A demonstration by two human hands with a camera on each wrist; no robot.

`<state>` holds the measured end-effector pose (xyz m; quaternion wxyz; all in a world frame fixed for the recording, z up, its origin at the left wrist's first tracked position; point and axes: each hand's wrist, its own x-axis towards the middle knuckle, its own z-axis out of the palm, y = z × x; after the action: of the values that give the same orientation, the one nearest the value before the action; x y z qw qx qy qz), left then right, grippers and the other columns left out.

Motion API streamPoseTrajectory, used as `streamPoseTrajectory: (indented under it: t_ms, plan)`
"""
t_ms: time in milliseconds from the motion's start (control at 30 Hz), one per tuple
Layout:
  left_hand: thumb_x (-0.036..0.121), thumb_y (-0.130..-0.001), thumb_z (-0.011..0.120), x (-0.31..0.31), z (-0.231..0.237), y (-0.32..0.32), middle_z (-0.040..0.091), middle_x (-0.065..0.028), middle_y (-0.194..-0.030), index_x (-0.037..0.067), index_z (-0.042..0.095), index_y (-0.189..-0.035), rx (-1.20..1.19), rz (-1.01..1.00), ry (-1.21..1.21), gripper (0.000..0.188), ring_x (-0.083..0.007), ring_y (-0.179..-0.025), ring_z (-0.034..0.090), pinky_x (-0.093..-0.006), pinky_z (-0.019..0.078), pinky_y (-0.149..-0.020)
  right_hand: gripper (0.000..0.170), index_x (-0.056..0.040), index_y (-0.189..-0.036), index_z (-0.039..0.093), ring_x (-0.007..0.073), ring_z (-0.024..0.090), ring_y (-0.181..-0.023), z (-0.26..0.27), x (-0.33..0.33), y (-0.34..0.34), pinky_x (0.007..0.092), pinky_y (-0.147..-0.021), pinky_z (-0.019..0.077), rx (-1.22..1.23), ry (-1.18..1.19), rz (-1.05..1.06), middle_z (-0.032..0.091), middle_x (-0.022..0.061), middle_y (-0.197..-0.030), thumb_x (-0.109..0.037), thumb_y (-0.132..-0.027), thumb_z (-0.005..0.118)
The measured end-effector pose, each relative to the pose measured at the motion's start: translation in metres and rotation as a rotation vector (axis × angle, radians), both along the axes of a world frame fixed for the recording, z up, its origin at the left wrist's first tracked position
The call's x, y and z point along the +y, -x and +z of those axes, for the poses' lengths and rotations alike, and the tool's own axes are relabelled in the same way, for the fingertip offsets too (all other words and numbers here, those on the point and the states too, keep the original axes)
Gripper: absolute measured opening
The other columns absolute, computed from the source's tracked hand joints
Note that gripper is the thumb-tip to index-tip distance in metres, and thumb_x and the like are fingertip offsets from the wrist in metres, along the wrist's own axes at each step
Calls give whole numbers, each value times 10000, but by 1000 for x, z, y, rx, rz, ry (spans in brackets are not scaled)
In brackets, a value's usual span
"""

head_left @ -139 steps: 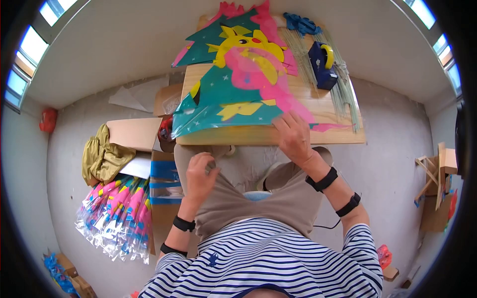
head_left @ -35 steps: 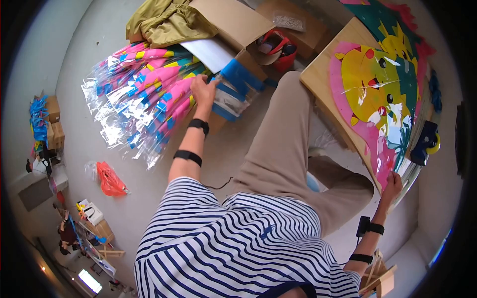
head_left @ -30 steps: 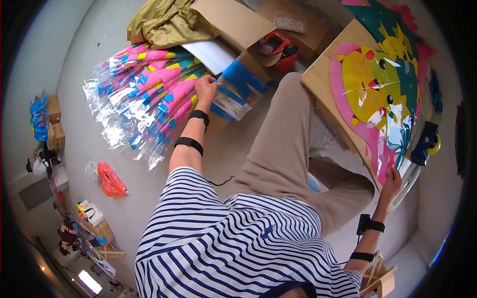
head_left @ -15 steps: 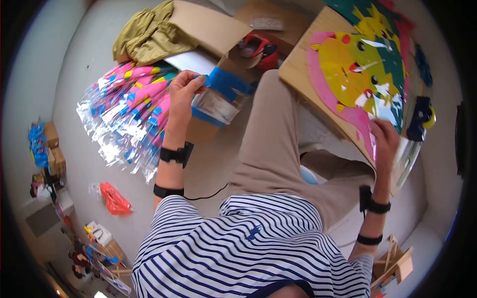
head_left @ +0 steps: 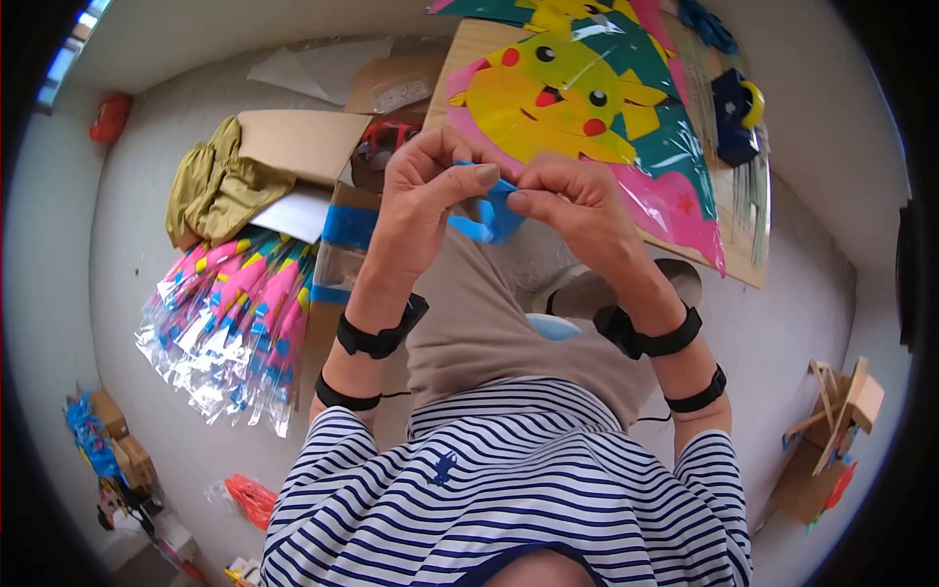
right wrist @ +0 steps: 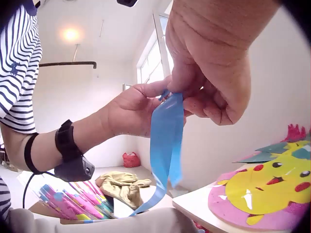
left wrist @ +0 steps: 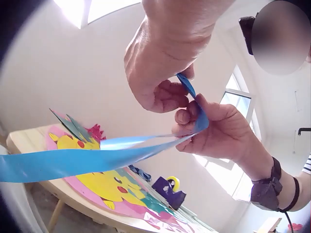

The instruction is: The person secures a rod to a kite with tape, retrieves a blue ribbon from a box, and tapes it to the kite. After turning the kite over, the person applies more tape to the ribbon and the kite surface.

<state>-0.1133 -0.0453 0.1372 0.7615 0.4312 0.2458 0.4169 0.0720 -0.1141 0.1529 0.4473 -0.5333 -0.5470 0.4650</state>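
Both hands meet above the lap, just short of the table's near edge, with a blue ribbon (head_left: 501, 217) between them. The left hand (head_left: 411, 215) pinches it between thumb and fingers. Right beside it, the right hand (head_left: 592, 210) pinches the same ribbon at its upper end. In the left wrist view a long flat length of ribbon (left wrist: 73, 164) trails away from the fingers. The right wrist view has the ribbon (right wrist: 164, 138) hanging in a fold below the fingertips. Behind the hands, a yellow, pink and green cartoon-printed sheet (head_left: 558, 93) lies on the wooden table (head_left: 460, 61).
At right on the table are a tape dispenser (head_left: 736, 117), thin sticks (head_left: 758, 210) and a blue bundle (head_left: 708, 27). To the left stand an open cardboard box (head_left: 293, 137) with blue strips (head_left: 347, 227), an olive cloth (head_left: 210, 186) and a pile of plastic-wrapped colourful bundles (head_left: 225, 323).
The left hand has come from beside the box to the lap with the blue ribbon. The right hand has left the printed sheet's edge and now grips the ribbon too. The head view has turned rightward.
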Motion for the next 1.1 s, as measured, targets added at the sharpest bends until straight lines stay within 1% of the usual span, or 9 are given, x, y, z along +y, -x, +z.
streamPoseTrajectory:
  t_ms: [233, 433, 533, 667, 700, 800, 933, 967, 1100]
  plan:
    - [48, -891, 718, -15, -15, -49, 675, -68, -814, 73, 568, -869, -95, -61, 142, 153, -152, -729, 693, -256, 552, -647, 95, 24, -888, 712, 69, 562, -741, -6, -41, -41, 229, -675, 453, 60, 79, -128, 663, 11, -828, -67, -861, 705]
    - [52, -911, 696, -31, 0, -82, 658, -61, -821, 77, 570, -886, -76, -75, 52, 130, -152, -773, 669, -257, 534, -693, 127, 19, -944, 725, 76, 603, -756, -23, -55, -26, 250, -698, 503, 433, 76, -144, 673, 12, -807, -56, -845, 703]
    - [63, -920, 688, -32, -1, -87, 658, -50, -855, 76, 583, -917, -18, -74, 28, 106, -148, -823, 665, -261, 530, -722, 144, 30, -946, 716, 77, 606, -746, -16, -58, -32, 263, -677, 503, 300, 177, -160, 668, 9, -786, -44, -823, 711]
    - [79, -880, 725, -45, 2, -92, 653, -22, -922, 38, 620, -1014, 45, -133, 122, 175, -100, -855, 646, -253, 526, -687, 135, 36, -911, 701, 92, 582, -692, -8, -64, -45, 275, -627, 479, 216, 76, -350, 655, 18, -761, -46, -805, 718]
    - [104, -889, 716, -47, -19, -92, 662, -22, -924, 21, 632, -1052, 103, -166, 85, 201, -107, -844, 643, -270, 525, -689, 135, 36, -896, 695, 96, 575, -683, -16, -63, -49, 279, -620, 473, 201, 31, -406, 648, 19, -752, -55, -802, 725]
    - [139, -920, 683, -70, -40, -90, 666, -22, -912, 20, 644, -1039, 256, -376, 26, 173, -110, -792, 635, -256, 504, -664, 148, 32, -860, 681, 107, 561, -666, -17, -68, -61, 286, -611, 460, 26, 22, -510, 627, 18, -729, -94, -803, 735]
    - [196, -956, 666, -61, -44, -85, 612, -14, -720, 21, 652, -1005, 294, -295, 87, 182, -98, -599, 546, -231, 445, -565, 143, 16, -830, 673, 96, 536, -645, -19, -76, -75, 271, -592, 432, -124, 100, -582, 598, 2, -710, -122, -834, 710]
    - [217, -979, 643, -54, -42, -84, 588, -14, -653, 28, 636, -929, 331, -270, 102, 195, -108, -577, 533, -219, 398, -514, 131, 12, -829, 677, 89, 523, -637, -24, -77, -82, 262, -587, 421, -3, 118, -545, 596, -1, -711, -117, -844, 699]
    - [241, -1007, 603, -24, -36, -83, 584, -19, -646, 14, 642, -943, 211, -341, 105, 239, -96, -557, 517, -215, 397, -510, 85, -25, -806, 692, 47, 469, -599, -39, -86, -106, 226, -550, 384, 320, 119, -462, 592, -24, -696, -88, -862, 704]
